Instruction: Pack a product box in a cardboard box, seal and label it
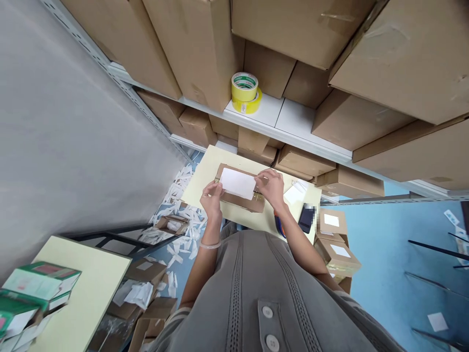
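A blank white label is stretched between my two hands, over the top of a taped cardboard box. My left hand pinches the label's left edge between thumb and fingers. At the right edge, my right hand pinches it the same way. I cannot tell whether the label touches the box. The box lies flat on a pale yellow table. Shiny tape shows on the box's right end, below my right hand.
On the table's right lie a black phone, a blue and orange object and white papers. Tape rolls stand on the shelf ahead among large cartons. Labelled boxes are stacked at right; paper strips litter the floor.
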`<control>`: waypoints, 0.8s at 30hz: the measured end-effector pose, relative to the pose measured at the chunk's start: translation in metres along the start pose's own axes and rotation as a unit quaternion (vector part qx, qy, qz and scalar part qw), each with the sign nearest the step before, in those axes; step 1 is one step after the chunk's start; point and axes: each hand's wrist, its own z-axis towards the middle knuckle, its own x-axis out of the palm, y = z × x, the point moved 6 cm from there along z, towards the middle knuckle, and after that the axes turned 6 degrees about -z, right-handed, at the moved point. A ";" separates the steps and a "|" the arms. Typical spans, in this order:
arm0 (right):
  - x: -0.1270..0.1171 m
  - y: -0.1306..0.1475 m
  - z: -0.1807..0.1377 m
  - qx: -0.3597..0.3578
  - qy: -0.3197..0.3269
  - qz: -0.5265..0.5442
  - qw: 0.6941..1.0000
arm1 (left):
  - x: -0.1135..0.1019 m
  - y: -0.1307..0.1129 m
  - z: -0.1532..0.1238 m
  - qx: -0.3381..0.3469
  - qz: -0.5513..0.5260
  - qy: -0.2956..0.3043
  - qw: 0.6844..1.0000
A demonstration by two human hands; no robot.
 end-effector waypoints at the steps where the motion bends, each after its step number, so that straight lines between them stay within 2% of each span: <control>1: 0.000 0.003 0.002 -0.020 0.001 -0.043 0.999 | 0.001 -0.002 0.002 0.016 0.014 -0.001 1.000; 4: 0.000 0.003 0.008 -0.048 -0.002 -0.129 0.990 | 0.000 -0.007 0.008 0.065 0.068 -0.006 0.996; 7: 0.003 -0.013 0.012 -0.023 -0.002 -0.145 0.989 | -0.004 -0.004 0.012 0.069 0.107 0.004 0.992; 11: 0.024 -0.040 0.007 0.032 0.040 -0.066 0.997 | -0.005 0.008 0.016 0.028 0.094 0.049 0.994; 14: 0.047 -0.051 0.001 0.044 0.057 0.017 0.997 | -0.006 0.009 0.016 0.024 0.088 0.065 0.994; 20: 0.098 -0.048 0.012 0.021 0.127 0.060 0.990 | -0.009 -0.007 0.014 0.062 0.123 0.108 0.985; 24: 0.113 -0.044 0.027 0.010 0.160 0.066 0.985 | -0.014 -0.017 0.014 0.085 0.163 0.137 0.973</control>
